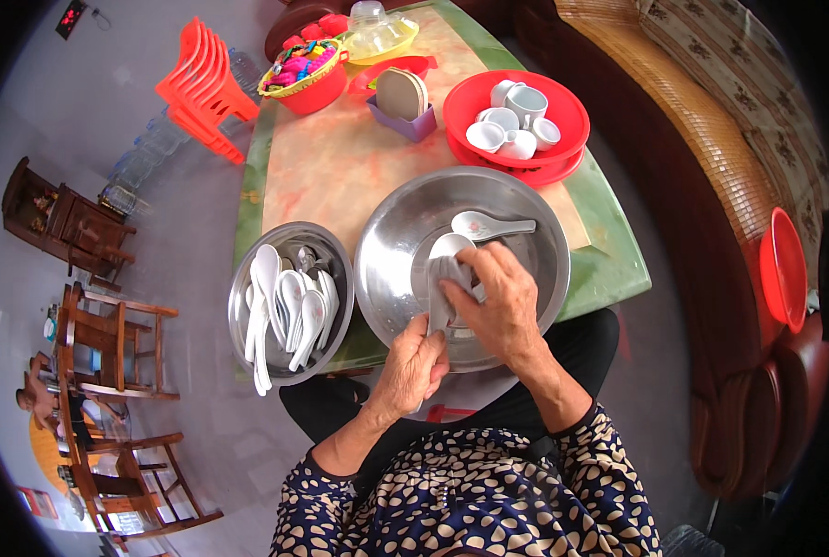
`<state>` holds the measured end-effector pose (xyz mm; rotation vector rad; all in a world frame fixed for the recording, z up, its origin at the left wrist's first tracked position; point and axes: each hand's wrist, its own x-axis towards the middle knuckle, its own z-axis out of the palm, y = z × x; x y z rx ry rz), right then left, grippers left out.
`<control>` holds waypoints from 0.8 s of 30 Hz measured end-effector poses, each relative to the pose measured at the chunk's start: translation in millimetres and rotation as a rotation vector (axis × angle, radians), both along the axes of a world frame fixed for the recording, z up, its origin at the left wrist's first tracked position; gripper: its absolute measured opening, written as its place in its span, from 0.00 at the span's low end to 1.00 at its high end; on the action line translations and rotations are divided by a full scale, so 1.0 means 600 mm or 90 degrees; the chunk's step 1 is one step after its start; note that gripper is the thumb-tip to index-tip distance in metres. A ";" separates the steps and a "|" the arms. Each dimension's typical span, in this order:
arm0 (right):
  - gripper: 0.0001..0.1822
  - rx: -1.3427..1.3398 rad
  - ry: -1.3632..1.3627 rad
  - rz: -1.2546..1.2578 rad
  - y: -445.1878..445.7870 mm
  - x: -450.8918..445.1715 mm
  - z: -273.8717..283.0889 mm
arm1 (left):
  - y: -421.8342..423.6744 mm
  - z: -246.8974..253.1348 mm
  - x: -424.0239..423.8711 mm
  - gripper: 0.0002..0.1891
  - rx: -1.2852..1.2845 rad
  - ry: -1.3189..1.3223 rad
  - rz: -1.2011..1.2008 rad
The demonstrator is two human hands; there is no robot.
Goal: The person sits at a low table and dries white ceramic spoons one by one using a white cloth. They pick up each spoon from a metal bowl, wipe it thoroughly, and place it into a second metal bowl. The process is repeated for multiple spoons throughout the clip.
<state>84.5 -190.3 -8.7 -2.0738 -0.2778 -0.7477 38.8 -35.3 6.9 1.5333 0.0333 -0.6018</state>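
A large stainless-steel basin (pixel 386 278) stands before me at the table's near edge. Over it, my left hand (pixel 414 369) grips the handle of a white spoon, whose tip pokes out below my fist. My right hand (pixel 501 306) pinches a grey cloth (pixel 445 275) wrapped about that spoon. A white spoon bowl (pixel 451 245) shows just past the cloth; whether it belongs to the held spoon I cannot tell. Another white spoon (pixel 487 226) with a pink floral print lies in the basin. To the left, a smaller steel bowl (pixel 235 313) contains several white spoons (pixel 292 299) and some metal ones.
White cups (pixel 526 104) fill part of a red plastic basin (pixel 569 115) at the back right. Behind stand a purple holder (pixel 404 125) and a red basket (pixel 310 97). Stacked red chairs (pixel 209 90) are left of the table; a sofa (pixel 665 174) curves along the right. A person (pixel 38 400) sits far left.
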 end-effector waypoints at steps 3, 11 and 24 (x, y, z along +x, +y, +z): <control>0.18 0.019 -0.028 -0.103 -0.007 0.024 0.004 | -0.003 -0.002 -0.006 0.14 -0.041 -0.001 0.008; 0.23 -0.101 0.015 -0.015 0.008 0.018 -0.002 | -0.013 -0.003 -0.006 0.13 -0.027 -0.010 0.044; 0.13 -0.105 0.099 0.202 -0.026 0.009 0.002 | -0.010 -0.012 -0.011 0.13 0.000 -0.013 0.042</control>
